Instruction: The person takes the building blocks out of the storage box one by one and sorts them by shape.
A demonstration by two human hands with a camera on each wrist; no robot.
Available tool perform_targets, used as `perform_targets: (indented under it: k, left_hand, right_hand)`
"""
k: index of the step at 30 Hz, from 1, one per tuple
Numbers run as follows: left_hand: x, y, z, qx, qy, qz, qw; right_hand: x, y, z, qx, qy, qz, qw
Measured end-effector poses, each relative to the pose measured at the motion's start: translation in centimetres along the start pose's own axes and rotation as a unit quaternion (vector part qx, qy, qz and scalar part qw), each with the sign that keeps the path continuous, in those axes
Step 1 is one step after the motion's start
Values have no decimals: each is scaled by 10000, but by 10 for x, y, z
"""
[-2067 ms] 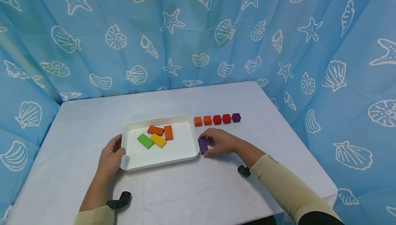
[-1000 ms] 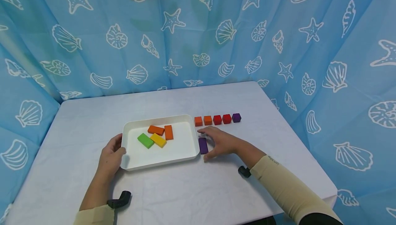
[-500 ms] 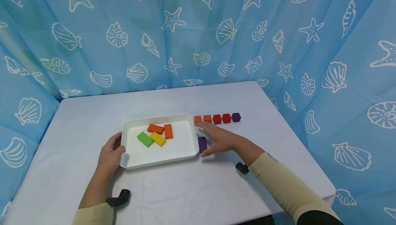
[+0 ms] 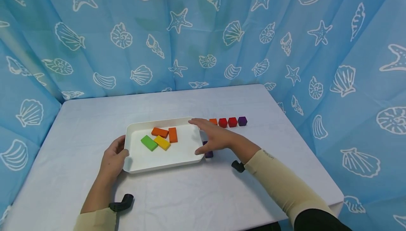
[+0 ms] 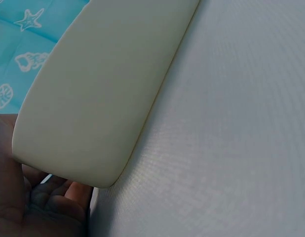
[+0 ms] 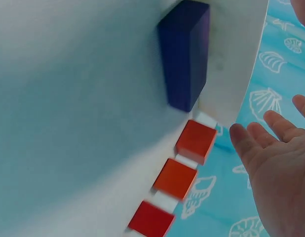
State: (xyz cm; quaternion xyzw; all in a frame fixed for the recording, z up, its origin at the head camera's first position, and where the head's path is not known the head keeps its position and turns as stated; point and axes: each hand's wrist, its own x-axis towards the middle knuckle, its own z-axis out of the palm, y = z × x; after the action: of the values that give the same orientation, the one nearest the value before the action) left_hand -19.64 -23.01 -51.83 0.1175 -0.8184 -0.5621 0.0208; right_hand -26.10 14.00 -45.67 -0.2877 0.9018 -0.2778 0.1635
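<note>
A white tray (image 4: 165, 165) lies mid-table and holds a green block (image 4: 149, 143), a yellow block (image 4: 162, 143) and two orange blocks (image 4: 159, 132). My left hand (image 4: 114, 158) grips the tray's left edge. In the left wrist view its fingers (image 5: 44, 200) curl under the tray (image 5: 103, 94). My right hand (image 4: 215, 137) hovers with spread fingers over the tray's right rim and holds nothing. Under it, a purple block (image 4: 208, 154) lies against the tray's outer wall. The right wrist view shows this purple block (image 6: 184, 54), with the right hand (image 6: 276, 168) above it.
A row of small cubes runs right from the tray's far corner: orange (image 4: 213, 121), two red (image 4: 223, 122) and purple (image 4: 242, 121). The right wrist view shows three of them (image 6: 174, 178). The table edge is near on the right, and a blue seashell curtain (image 4: 203, 33) surrounds the table.
My right hand let go of the purple block, which stays beside the tray. The hand opened and moved left and away, over the tray's right rim. The left hand stayed put.
</note>
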Motion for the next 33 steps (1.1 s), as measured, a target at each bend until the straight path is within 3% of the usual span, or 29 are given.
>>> perform_targets:
  k: [18,25,33]
  left_hand:
    - [3,3,-2,26,-123,60,9999]
    - [2,2,-2,16,-76,29,10000]
    - [0,0,-2,2,-71,-18,10000]
  right_hand:
    - [52,-29,6,-149,-259,-229,9993]
    - [75,-34,13,-734,-479,88,9961]
    - [96,-30,26,-1627,-804,183,9832]
